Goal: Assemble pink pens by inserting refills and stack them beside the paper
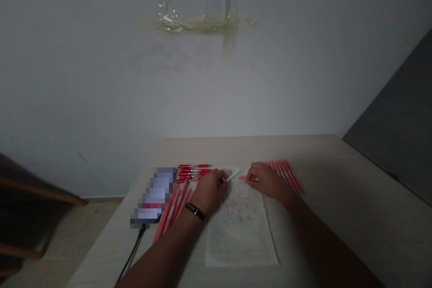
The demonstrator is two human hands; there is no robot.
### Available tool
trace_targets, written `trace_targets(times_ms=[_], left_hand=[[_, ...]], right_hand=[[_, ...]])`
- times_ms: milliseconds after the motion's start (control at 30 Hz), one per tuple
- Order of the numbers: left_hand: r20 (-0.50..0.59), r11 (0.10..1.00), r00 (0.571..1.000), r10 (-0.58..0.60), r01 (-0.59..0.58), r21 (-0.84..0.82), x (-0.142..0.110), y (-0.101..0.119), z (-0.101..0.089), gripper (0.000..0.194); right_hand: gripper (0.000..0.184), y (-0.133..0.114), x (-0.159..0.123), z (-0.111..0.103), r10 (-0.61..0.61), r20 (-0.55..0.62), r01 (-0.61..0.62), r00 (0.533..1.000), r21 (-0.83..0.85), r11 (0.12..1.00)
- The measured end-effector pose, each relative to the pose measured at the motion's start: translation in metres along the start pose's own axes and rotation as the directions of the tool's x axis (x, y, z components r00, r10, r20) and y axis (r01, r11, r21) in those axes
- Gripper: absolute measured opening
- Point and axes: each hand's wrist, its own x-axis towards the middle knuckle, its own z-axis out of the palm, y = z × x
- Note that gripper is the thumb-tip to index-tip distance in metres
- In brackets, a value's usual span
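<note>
Hard to make out: the phone (154,195) is pixelated, and fingers hide the held ends of both small pieces.
Left hand (209,192): fingers pinched on a thin white tube (233,175), black wristband (195,211) at the wrist.
Right hand (266,181): fingers pinched on a short pink pen barrel (243,177), its free end pointing toward the tube, just apart from it.
Nearby pens: red pens (194,172) lie stacked beyond the left hand, pink pens (285,175) fan out beyond the right, and more pink pens (173,210) lie beside the left wrist.
Below the hands: a stained paper sheet (239,229) on a pale wood-grain table (354,198).
</note>
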Motion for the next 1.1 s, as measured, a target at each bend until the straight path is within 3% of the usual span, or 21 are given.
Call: trace_targets(times_ms=[467,733,1100], left_hand=[[-0.005,1.000,1.000,0.019,-0.019,-0.023,-0.001,0.000,0.000,0.018],[0.006,0.999,0.999,0.035,-0.035,-0.008,0.000,0.001,-0.001,0.022],[0.039,0.989,0.989,0.142,-0.140,-0.042,-0.001,0.007,-0.002,0.026]], right_hand=[[0.007,0.000,0.001,-0.001,-0.004,-0.010,0.004,1.000,0.006,1.000],[0.012,-0.001,0.005,-0.004,-0.043,-0.224,0.057,0.974,0.055,0.997],[0.006,-0.021,0.005,-0.004,-0.125,-0.057,0.128,0.991,0.059,0.990]])
